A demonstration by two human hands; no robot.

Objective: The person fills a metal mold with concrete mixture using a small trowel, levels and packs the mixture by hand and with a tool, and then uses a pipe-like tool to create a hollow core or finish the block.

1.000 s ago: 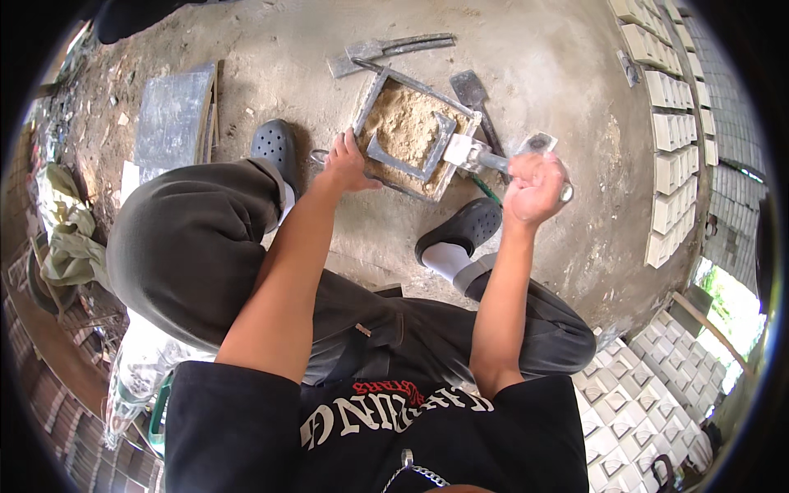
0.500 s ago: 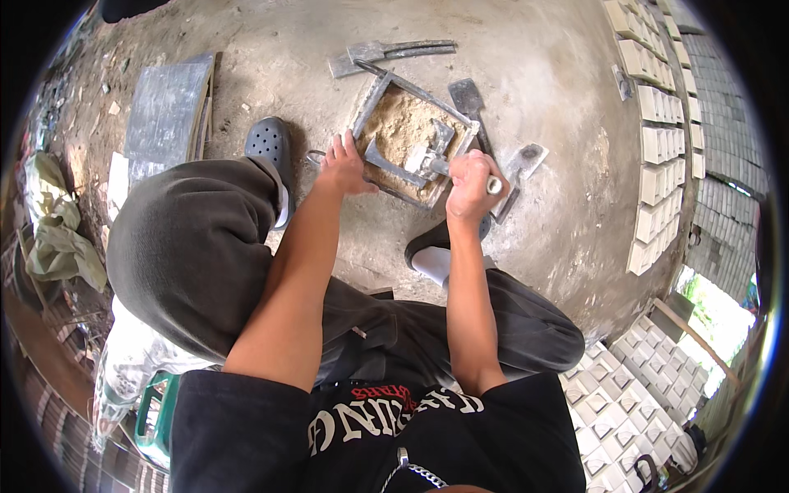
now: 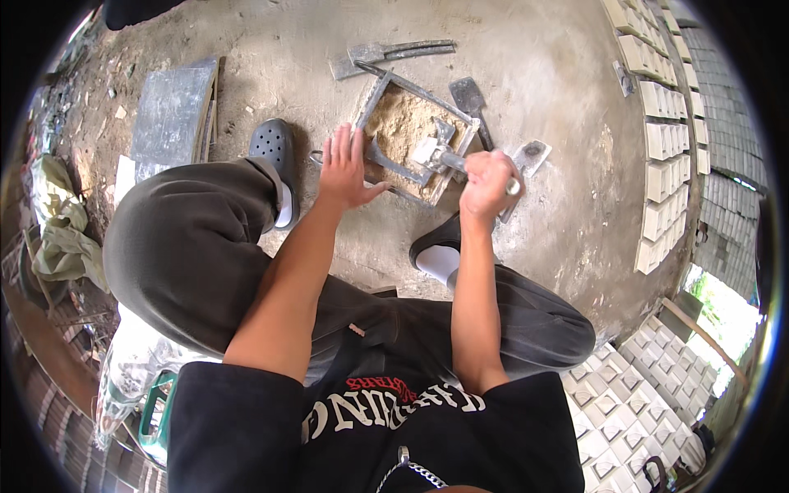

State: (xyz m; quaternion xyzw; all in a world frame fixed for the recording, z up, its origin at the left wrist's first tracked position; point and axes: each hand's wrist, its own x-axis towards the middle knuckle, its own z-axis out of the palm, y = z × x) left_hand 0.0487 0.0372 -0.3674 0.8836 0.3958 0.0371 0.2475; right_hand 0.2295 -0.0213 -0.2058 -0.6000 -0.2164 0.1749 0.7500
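Right hand (image 3: 486, 179) clenched on tamper (image 3: 444, 156) handle, head in sand-filled mould (image 3: 411, 135) | left hand (image 3: 345, 168) flat, released, on mould's near rim

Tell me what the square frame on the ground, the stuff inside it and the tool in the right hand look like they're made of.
Square frame: probably metal, dull grey, thin straight walls. Filling: tan and grainy, like damp sand or a mortar mix. Tool gripped by the right hand: seemingly metal, grey shaft and pale blocky head.
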